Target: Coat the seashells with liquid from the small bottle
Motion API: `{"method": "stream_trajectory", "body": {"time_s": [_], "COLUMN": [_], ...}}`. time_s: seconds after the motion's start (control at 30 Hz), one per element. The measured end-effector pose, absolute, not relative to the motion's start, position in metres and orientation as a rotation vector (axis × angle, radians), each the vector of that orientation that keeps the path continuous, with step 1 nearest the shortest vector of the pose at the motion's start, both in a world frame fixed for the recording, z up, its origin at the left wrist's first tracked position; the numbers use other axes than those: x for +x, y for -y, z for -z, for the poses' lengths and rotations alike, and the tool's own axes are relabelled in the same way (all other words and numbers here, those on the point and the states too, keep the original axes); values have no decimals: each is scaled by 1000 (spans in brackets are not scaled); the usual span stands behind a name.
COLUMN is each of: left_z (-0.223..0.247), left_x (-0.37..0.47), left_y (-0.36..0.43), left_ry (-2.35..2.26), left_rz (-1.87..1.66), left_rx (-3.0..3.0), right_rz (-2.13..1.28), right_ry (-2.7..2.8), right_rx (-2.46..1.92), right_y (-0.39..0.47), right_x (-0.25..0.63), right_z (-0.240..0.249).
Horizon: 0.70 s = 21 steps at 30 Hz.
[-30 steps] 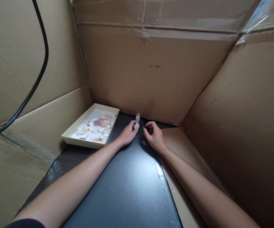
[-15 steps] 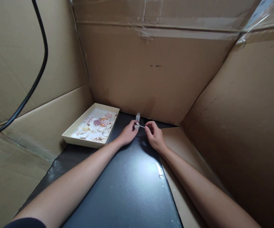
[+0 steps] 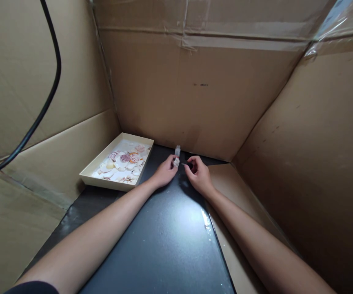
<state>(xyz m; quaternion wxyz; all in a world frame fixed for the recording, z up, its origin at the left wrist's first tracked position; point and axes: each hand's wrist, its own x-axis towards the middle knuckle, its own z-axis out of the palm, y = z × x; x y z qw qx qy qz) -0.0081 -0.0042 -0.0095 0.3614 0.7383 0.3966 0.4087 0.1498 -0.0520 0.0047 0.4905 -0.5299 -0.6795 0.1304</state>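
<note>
Between the thumb and fingers of my left hand (image 3: pixel 165 171) is a small whitish lumpy piece (image 3: pixel 176 162). Just to its right, my right hand (image 3: pixel 198 174) has its thumb and index finger bent around a thin, dark-looking tool (image 3: pixel 187 165) whose tip points at the piece. The tool is too small to make out fully. Behind my left fingertips a small clear bottle (image 3: pixel 178 151) stands upright on the dark table (image 3: pixel 164 237).
A cream tray (image 3: pixel 107 184) holding several pale and pinkish shells lies left of my hands. Cardboard walls (image 3: pixel 176 94) enclose the table at the back and sides. A black cable (image 3: pixel 49 98) hangs at the left. A cardboard sheet (image 3: pixel 228 183) lies under my right forearm.
The thin pale stick seen between my hands earlier now looks darker and shorter, its tip slightly apart from the whitish piece. My arms have barely moved.
</note>
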Motion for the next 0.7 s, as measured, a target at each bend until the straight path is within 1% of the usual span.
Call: {"method": "stream_trajectory", "body": {"time_s": [0.07, 0.23, 0.4, 0.57, 0.7], "left_z": [9, 11, 11, 11, 11], "left_x": [-8, -8, -8, -8, -8], "left_y": [4, 3, 3, 3, 3], "left_ry": [-1020, -1028, -1019, -1030, -1022], "left_rz": [-1053, -1054, -1067, -1070, -1067], "left_rx": [1899, 1904, 1903, 1908, 1906], "right_rz": [-299, -382, -301, -379, -303], "right_ry": [1648, 1684, 1656, 1697, 1668], "right_rx": [-1298, -1218, -1288, -1230, -1306], "right_y": [51, 51, 50, 51, 51], "right_x": [150, 150, 150, 151, 150], "right_z": [-4, -3, -3, -4, -4]}}
